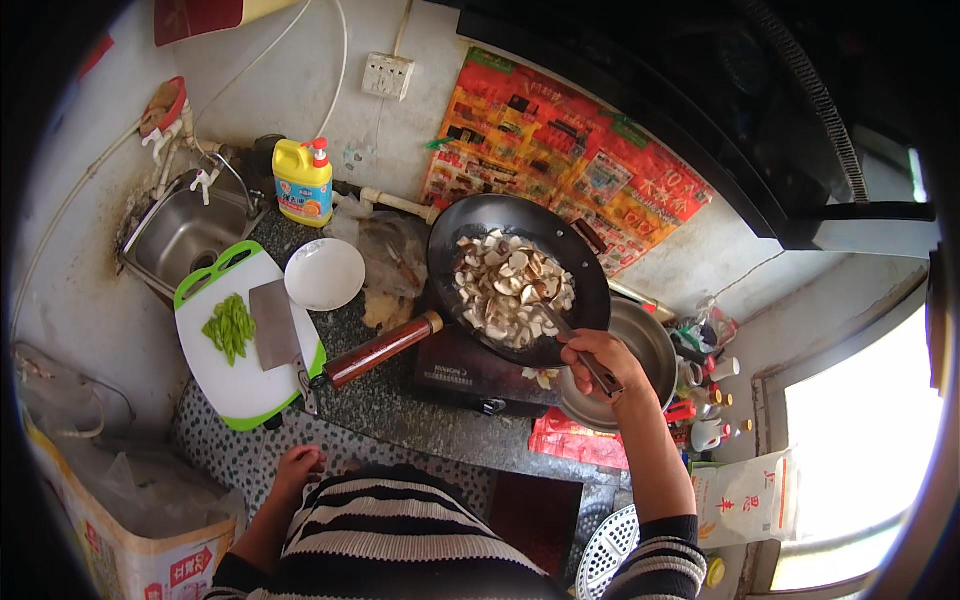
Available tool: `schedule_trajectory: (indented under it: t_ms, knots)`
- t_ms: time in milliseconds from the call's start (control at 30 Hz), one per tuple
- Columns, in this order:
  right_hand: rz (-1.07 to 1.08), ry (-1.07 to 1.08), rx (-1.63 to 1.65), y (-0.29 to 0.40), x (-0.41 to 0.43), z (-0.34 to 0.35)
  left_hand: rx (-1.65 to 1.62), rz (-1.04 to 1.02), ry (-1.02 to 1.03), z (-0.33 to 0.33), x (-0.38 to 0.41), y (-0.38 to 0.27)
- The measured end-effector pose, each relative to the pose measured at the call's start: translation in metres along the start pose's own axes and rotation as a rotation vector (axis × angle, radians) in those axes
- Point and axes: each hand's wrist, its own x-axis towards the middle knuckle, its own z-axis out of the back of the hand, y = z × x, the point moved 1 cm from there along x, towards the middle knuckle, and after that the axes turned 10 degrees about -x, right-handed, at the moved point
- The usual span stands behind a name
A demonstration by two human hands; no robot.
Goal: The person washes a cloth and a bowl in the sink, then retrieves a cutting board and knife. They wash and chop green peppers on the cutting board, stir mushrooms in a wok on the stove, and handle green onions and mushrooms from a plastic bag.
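Observation:
A black wok [517,214] sits on a gas stove [457,367], with sliced mushrooms [510,281] spread in its bottom. My right hand [600,360] grips the handle of a metal spatula [559,322], whose blade is among the mushrooms. The wok's wooden handle [386,349] points toward the cutting board. My left hand [298,469] hangs below the counter's front edge, its fingers loosely curled and apart from the wok handle. On the white, green-rimmed cutting board [247,394] lie sliced green peppers [229,328] and a cleaver [274,326].
A white bowl [325,274] stands between board and wok. At the left are a steel sink [187,225] and a yellow detergent jug [303,182]. A large steel pan [645,352] and several seasoning bottles [709,431] occupy the right. A black range hood [675,97] overhangs the stove.

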Motion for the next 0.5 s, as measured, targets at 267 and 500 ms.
schedule_trajectory:
  t_ms: [267, 500]
  knots:
    - [-0.008, -0.023, -0.016, -0.020, -0.012, 0.018, 0.407, -0.265, 0.140, -0.113, -0.087, -0.185]
    - [0.004, 0.092, 0.189, -0.034, -0.022, 0.020, 0.738, -0.987, 0.416, -0.243, -0.086, -0.344]
